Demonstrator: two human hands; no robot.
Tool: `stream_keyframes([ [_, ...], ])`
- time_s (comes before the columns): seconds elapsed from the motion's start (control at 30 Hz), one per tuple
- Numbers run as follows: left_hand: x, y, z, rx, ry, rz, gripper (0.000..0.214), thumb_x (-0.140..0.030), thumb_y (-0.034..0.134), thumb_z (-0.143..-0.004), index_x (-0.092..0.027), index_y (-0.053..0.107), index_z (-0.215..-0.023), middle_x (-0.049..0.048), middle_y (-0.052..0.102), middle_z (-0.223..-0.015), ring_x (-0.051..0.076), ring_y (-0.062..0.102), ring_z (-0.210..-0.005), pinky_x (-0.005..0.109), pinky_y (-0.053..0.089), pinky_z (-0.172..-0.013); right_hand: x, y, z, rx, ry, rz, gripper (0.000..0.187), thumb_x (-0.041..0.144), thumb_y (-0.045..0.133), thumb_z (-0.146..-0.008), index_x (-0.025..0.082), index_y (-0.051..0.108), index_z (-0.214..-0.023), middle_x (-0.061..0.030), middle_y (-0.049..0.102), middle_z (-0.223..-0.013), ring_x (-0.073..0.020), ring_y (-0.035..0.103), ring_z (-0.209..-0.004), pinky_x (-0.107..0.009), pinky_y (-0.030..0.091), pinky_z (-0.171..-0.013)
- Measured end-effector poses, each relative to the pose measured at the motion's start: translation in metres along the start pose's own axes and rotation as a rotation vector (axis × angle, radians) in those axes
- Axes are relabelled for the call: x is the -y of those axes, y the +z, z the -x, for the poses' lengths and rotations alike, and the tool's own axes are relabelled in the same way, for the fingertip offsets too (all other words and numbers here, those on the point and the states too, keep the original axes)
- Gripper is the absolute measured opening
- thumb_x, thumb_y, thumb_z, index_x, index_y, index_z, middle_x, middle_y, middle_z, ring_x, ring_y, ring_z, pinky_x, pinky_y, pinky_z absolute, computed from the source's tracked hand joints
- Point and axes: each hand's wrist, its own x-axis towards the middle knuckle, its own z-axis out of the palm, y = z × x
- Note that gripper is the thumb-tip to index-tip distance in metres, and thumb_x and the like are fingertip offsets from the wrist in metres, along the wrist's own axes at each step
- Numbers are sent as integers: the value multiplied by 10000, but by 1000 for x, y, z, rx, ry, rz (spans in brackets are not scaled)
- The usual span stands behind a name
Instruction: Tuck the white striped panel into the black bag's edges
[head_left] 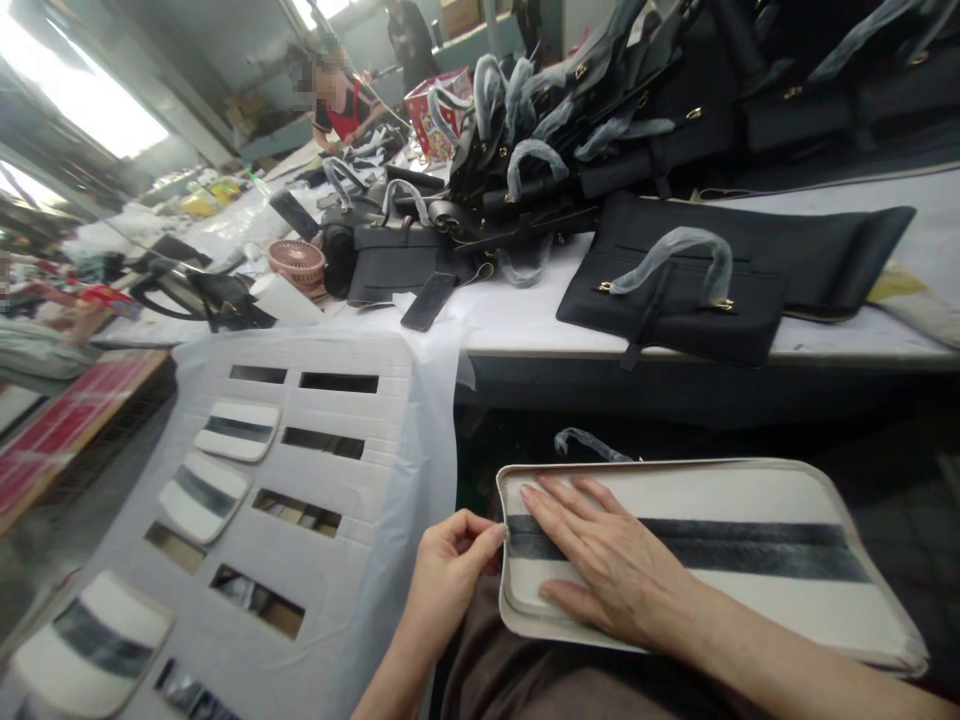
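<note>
A long cream panel (742, 620) with rounded corners and a dark grey stripe rests over my lap, its raised rim running around it. It looks like a bag part; a plastic-wrapped handle (589, 443) pokes out behind its far edge. My left hand (454, 560) pinches the panel's left rim at the stripe's end, thumb against bent fingers. Flat on the panel's left half lies my right hand (600, 560), fingers stretched out and pressing the surface. Whatever is between my left fingertips besides the rim is too small to make out.
Left of me stands a pale slotted board (330, 410) carrying several small cream striped pieces (236, 430). On the white table (517, 335) are black handbags (675, 270) with wrapped handles, a phone (430, 301) and a pink fan (298, 264). Co-workers are in the background.
</note>
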Motion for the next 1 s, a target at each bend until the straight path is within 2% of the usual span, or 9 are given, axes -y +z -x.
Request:
stream_keyframes([
  [0.13,2,0,-8,47,-54,98,352,-440,776,-741,-140,591,-731,-6,610,-630,110,544,-592,217,436,-592,0,0,0,-1,6,-5,748,408,571,-896,118,286,-1523,-105,352,-1550,-259,304,-1431,-437,234,-1146],
  [0.33,4,-3,-14,139,-127,200,370,-435,793,-731,-149,560,-758,-16,599,-642,91,525,-588,210,423,-601,0,1,0,5,-4,-11,766,415,571,-895,120,264,-1532,-99,332,-1561,-256,284,-1441,-444,230,-1148],
  [0.5,-2,-8,-19,208,-163,145,392,-435,797,-727,-144,540,-781,-16,596,-630,90,540,-569,210,416,-582,-1,3,1,17,1,-9,777,440,563,-901,113,252,-1535,-97,309,-1571,-249,254,-1453,-439,191,-1161],
  [0.67,-12,-12,-25,282,-205,66,422,-452,806,-699,-145,526,-774,-10,604,-621,92,551,-546,219,440,-575,0,2,1,15,10,-22,792,445,573,-898,111,245,-1537,-109,337,-1557,-257,276,-1446,-449,216,-1157],
  [0.87,-19,-6,-28,261,-211,-54,477,-525,807,-645,-163,517,-757,-6,610,-605,111,567,-530,236,470,-559,1,1,2,14,18,-50,779,459,568,-902,111,268,-1532,-122,327,-1558,-264,271,-1449,-451,216,-1167],
  [1.0,-13,-8,-28,209,-159,-119,472,-558,775,-659,-175,511,-745,-20,585,-576,116,554,-515,238,459,-532,-3,7,1,28,10,-88,782,480,540,-919,119,237,-1543,-117,288,-1576,-265,241,-1460,-459,194,-1175],
])
